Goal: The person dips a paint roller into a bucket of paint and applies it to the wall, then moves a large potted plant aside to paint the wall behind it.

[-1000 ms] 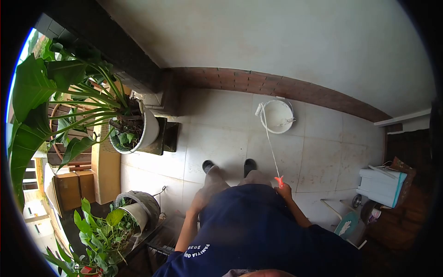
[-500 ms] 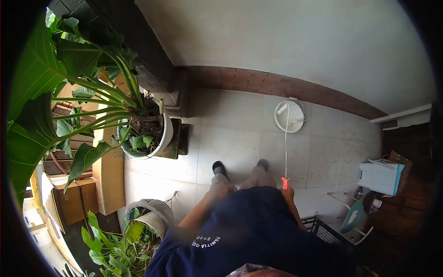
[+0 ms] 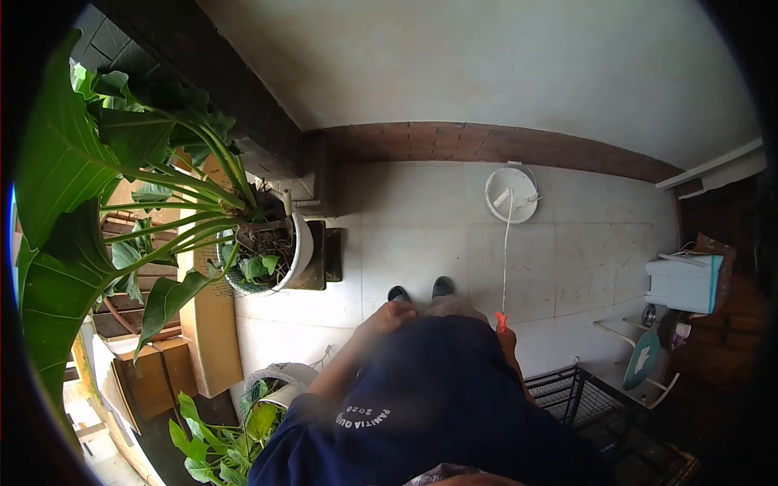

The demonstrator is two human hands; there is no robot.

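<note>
My right hand [image 3: 506, 334] is closed round the red handle [image 3: 502, 321] of a paint roller, low at my right side. From the handle a long thin pole [image 3: 506, 259] runs forward to a white roller head [image 3: 503, 197], which lies over a round white bucket [image 3: 490, 202] on the tiled floor near the wall. My left hand [image 3: 389, 317] is at my left thigh, away from the roller; its fingers are too small and blurred to make out.
Potted plants [image 3: 301, 251] and cardboard boxes [image 3: 212, 324] stand at the left. A black rack [image 3: 559, 393], a chair with a teal seat [image 3: 641, 361] and a white container [image 3: 682, 283] are at the right. Ahead is a pale wall [image 3: 502, 65].
The view has shifted a little, and more of the black rack shows. My feet have moved relative to the floor tiles. The red handle remains in my right hand.
</note>
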